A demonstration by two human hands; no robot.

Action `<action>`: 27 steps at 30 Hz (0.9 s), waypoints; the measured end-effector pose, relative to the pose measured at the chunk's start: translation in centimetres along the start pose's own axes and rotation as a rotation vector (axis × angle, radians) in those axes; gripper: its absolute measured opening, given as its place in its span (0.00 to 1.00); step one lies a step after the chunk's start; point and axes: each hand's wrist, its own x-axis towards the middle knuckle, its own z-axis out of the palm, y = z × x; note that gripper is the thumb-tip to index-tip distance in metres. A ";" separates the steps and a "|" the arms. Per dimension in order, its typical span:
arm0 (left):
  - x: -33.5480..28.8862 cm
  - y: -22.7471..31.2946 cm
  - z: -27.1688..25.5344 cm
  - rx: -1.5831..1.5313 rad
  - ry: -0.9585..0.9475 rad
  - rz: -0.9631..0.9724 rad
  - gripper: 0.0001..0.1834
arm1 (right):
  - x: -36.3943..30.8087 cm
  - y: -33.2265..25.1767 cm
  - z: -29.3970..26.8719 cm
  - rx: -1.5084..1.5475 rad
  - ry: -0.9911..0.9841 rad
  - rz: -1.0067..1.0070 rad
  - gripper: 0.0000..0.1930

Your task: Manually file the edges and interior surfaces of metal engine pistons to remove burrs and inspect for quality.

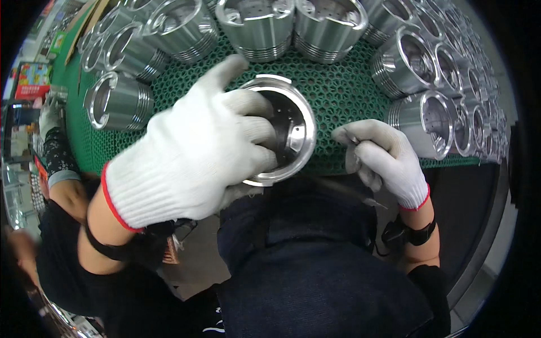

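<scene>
Both my hands wear white knit gloves with red cuffs. My left hand (pixel 197 141) is closed on a shiny metal piston (pixel 307 127), its open hollow end facing up toward me. Several of its fingers curl over the rim into the dark hollow, while the index finger points away past the rim. To the right of that piston, my right hand (pixel 383 158) is apart from it, with thumb and fingers pinched together. A thin, blurred sliver shows below this hand; I cannot make out what the fingers hold.
Several like pistons, such as one at the left (pixel 121 101) and one at the right (pixel 422 124), stand around the held one on a green perforated mat (pixel 338 104). At the far left, another person's gloved hand (pixel 51 115) is beside small boxes.
</scene>
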 end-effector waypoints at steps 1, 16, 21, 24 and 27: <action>0.3 0.0 -0.1 -0.006 0.009 -0.010 0.11 | 0.0 0.2 -0.1 -0.012 -0.008 0.004 0.17; 4.7 -2.2 1.6 0.277 0.547 -0.066 0.28 | 0.1 1.4 -0.1 0.109 0.052 -0.088 0.17; 2.6 -2.5 1.9 -0.109 0.771 -0.003 0.30 | 0.0 1.5 -0.4 0.119 0.065 -0.078 0.18; -1.5 -2.1 3.1 0.138 0.758 -0.129 0.29 | 0.2 1.4 -0.2 0.129 0.034 -0.082 0.17; -3.0 -0.1 3.1 0.309 0.369 -0.228 0.27 | -0.1 1.9 -0.9 0.171 0.005 -0.063 0.17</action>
